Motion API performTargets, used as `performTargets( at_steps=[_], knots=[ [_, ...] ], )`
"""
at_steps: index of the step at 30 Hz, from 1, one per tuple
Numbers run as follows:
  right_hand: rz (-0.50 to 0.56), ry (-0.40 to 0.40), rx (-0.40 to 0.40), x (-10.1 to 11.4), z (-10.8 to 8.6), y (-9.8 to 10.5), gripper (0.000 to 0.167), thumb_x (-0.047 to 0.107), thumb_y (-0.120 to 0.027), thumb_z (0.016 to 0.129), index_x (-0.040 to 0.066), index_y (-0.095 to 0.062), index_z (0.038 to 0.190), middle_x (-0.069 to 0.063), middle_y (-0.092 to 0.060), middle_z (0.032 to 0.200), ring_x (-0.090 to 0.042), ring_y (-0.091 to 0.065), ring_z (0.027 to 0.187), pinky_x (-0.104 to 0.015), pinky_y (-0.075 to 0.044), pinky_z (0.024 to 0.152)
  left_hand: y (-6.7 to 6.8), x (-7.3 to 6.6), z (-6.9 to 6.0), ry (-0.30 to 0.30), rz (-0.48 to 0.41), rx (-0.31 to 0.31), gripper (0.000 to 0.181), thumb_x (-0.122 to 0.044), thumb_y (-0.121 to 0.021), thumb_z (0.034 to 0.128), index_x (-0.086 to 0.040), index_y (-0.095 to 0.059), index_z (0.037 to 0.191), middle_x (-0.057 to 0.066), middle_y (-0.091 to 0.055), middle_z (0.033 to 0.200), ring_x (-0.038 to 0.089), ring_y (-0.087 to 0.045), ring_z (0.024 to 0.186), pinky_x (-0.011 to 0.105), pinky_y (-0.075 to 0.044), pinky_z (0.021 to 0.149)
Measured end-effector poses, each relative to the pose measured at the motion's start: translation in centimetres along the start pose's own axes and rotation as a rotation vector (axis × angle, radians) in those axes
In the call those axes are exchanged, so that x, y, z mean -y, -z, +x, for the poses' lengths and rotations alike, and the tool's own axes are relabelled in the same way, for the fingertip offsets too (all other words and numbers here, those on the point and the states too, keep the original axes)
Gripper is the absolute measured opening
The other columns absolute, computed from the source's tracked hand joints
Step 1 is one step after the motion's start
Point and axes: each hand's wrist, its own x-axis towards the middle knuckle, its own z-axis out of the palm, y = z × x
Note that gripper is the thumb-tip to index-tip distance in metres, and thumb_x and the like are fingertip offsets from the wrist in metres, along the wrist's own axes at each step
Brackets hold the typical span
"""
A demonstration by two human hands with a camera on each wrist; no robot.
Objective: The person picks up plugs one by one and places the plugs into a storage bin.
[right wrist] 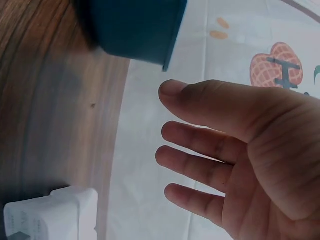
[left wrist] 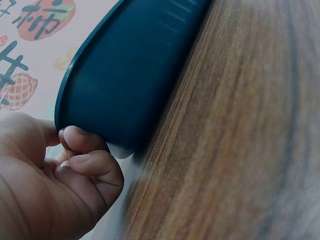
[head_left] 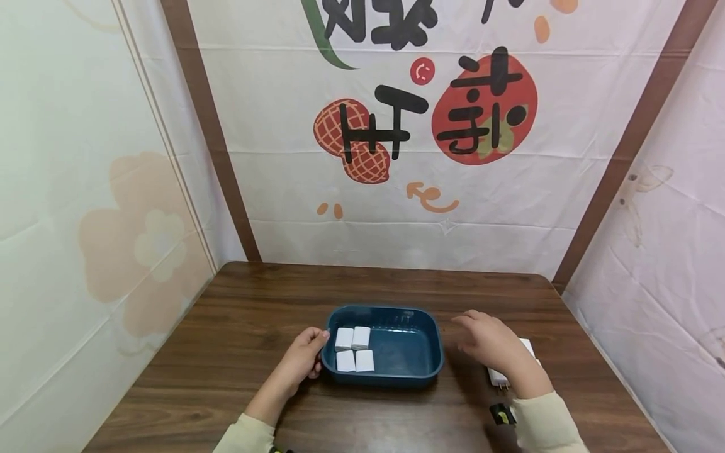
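Observation:
My left hand [head_left: 302,357] grips the left rim of a dark blue rectangular tray [head_left: 403,353] on the table. In the left wrist view, the thumb and curled fingers [left wrist: 92,160] pinch the tray's edge. Several white square blocks [head_left: 365,360] lie in two rows in the tray's left half. To the right of the tray, my right hand [head_left: 491,343] hovers with nothing in it; its fingers [right wrist: 195,165] are spread and relaxed in the right wrist view. Below that hand sit white plug adapters [head_left: 498,377], partly hidden by the forearm, with metal prongs showing.
The brown wooden table [head_left: 272,289] has its far edge against a printed white cloth [head_left: 283,189]. More cloth walls stand at the left and right. A small black wristband piece [head_left: 501,414] shows by the right sleeve.

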Motion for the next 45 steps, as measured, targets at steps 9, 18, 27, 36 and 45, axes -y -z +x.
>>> performTargets(
  at_steps=[9, 18, 27, 36, 45],
  knots=[
    [-0.026, 0.003, -0.01, -0.8, -0.2, -0.7, 0.05, 0.016, -0.083, 0.084, 0.004, -0.066, 0.13, -0.015, -0.065, 0.128, -0.036, -0.066, 0.112, -0.055, -0.053, 0.095, 0.0, 0.1, -0.2, 0.002, 0.001, 0.001, 0.034, -0.033, -0.051, 0.1084, 0.0, -0.054, 0.111, 0.004, -0.047, 0.073, 0.015, -0.047, 0.055, 0.023, -0.037, 0.045],
    [-0.057, -0.026, -0.013, -1.8, -0.4, -1.4, 0.05, 0.013, -0.085, 0.082, 0.002, -0.067, 0.128, -0.017, -0.066, 0.125, -0.037, -0.066, 0.11, -0.057, -0.053, 0.092, 0.1, 0.1, -0.3, -0.021, -0.011, 0.015, 0.033, -0.032, -0.052, 0.1084, 0.001, -0.053, 0.11, 0.003, -0.046, 0.073, 0.013, -0.045, 0.054, 0.022, -0.035, 0.044],
    [-0.077, -0.096, 0.028, -2.2, -0.6, -1.5, 0.049, 0.014, -0.085, 0.082, 0.0, -0.068, 0.126, -0.02, -0.064, 0.126, -0.04, -0.065, 0.112, -0.059, -0.052, 0.094, 0.3, 0.1, -0.2, -0.024, -0.01, 0.024, 0.035, -0.032, -0.05, 0.109, 0.002, -0.052, 0.111, 0.003, -0.046, 0.073, 0.014, -0.045, 0.054, 0.022, -0.037, 0.045],
    [-0.095, -0.115, 0.068, -2.7, -0.8, -1.6, 0.046, 0.013, -0.084, 0.083, -0.001, -0.069, 0.124, -0.02, -0.065, 0.122, -0.04, -0.066, 0.107, -0.058, -0.053, 0.091, 0.2, 0.1, -0.1, -0.024, -0.014, 0.03, 0.036, -0.032, -0.051, 0.1087, 0.003, -0.052, 0.112, 0.003, -0.046, 0.072, 0.012, -0.045, 0.053, 0.022, -0.037, 0.044],
    [-0.079, -0.137, 0.083, -3.0, -0.9, -1.9, 0.042, 0.01, -0.084, 0.082, 0.0, -0.07, 0.12, -0.017, -0.066, 0.117, -0.037, -0.068, 0.102, -0.054, -0.056, 0.085, 0.1, 0.1, 0.1, -0.002, -0.013, 0.01, 0.031, -0.03, -0.051, 0.1088, 0.001, -0.054, 0.111, 0.004, -0.046, 0.073, 0.014, -0.045, 0.054, 0.023, -0.036, 0.045]
  ],
)
